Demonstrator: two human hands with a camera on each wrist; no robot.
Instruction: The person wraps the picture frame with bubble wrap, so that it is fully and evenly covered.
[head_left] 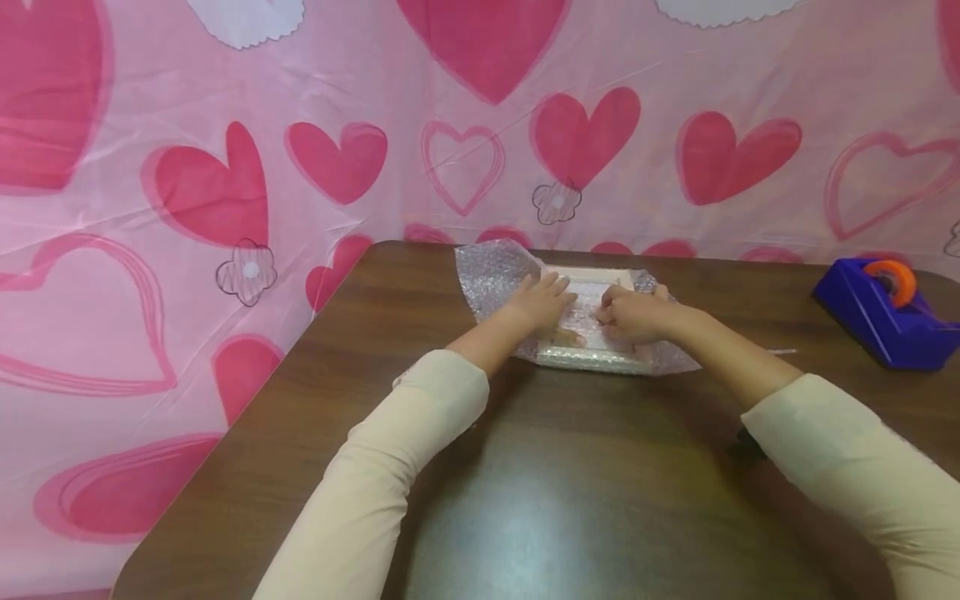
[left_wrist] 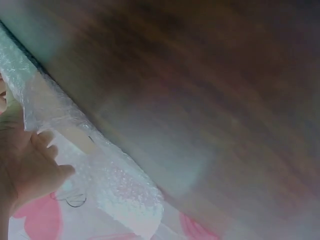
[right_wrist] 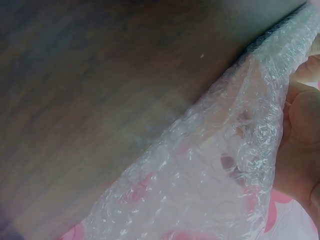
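Note:
A flat rectangular frame (head_left: pixel 597 274) with a pale border lies on the table, partly wrapped in clear bubble wrap (head_left: pixel 491 271). Loose flaps of the wrap stick out left and right, and a wrapped edge faces me. My left hand (head_left: pixel 542 304) rests on the frame's left side with its fingers extended. On the right side, the curled fingers of my right hand (head_left: pixel 637 317) hold the wrap over the frame's middle. Both wrist views show bubble wrap close up, with the left hand (left_wrist: pixel 30 167) and right hand (right_wrist: pixel 302 137) partly hidden by it.
A blue tape dispenser (head_left: pixel 888 312) with an orange roll core stands at the right of the brown wooden table (head_left: pixel 510 500). A small dark object (head_left: pixel 747 443) lies by my right sleeve. Behind the table hangs a pink cloth (head_left: pixel 360 75) with hearts.

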